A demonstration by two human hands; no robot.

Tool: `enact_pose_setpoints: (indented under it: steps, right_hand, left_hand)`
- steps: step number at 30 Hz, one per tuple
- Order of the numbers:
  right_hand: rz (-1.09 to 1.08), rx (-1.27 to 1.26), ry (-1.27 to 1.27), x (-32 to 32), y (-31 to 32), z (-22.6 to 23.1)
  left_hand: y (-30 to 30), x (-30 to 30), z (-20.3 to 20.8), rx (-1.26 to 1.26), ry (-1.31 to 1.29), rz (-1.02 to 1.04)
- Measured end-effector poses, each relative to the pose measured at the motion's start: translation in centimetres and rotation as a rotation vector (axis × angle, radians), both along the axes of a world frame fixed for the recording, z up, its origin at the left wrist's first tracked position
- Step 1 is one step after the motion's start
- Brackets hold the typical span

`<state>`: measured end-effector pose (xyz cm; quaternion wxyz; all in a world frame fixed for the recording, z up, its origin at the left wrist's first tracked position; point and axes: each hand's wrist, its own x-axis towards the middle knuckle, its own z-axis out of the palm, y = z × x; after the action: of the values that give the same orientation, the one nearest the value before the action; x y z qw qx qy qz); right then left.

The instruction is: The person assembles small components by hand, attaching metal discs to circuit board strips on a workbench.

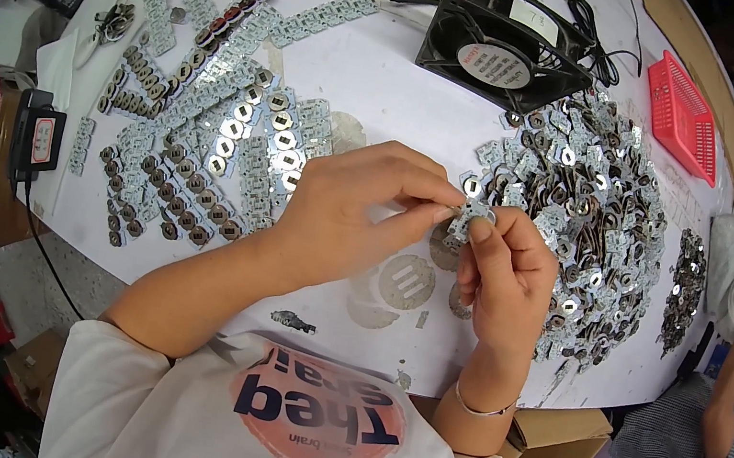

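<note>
Both my hands meet above the middle of the white table, at a small silvery metal part. My left hand pinches its left side between thumb and fingertips. On the other side, my right hand grips it with the thumb on top and the fingers curled. Whether it is one piece or a few stacked together, I cannot tell. Just right of my hands lies a big heap of similar loose metal parts, many with round dark centres. Left of my left arm, like parts lie lined up in several rows.
A black square fan stands at the back, its cable behind it. Beyond the heap is a red plastic basket. A smaller pile lies near the right edge, close to another person's arm. A cardboard box stands below the table edge.
</note>
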<state>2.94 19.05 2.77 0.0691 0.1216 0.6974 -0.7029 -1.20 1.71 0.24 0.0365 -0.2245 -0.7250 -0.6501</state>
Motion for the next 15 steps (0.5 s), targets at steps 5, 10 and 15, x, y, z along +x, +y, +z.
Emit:
enact_pose_setpoints:
  steps: [5,10,15]
  right_hand:
    - [-0.03,-0.074,-0.04,0.0,-0.2,0.2]
    - [-0.107,-0.022,-0.097,-0.1,0.1,0.8]
    - [-0.02,0.439,0.021,-0.4,2.3,-0.3]
  left_hand:
    - [0.2,-0.2,-0.1,0.039,0.011,0.021]
    - [0.3,0.2,0.1,-0.152,0.088,-0.056]
    - [0.7,0.3,-0.8,-0.013,-0.373,-0.152]
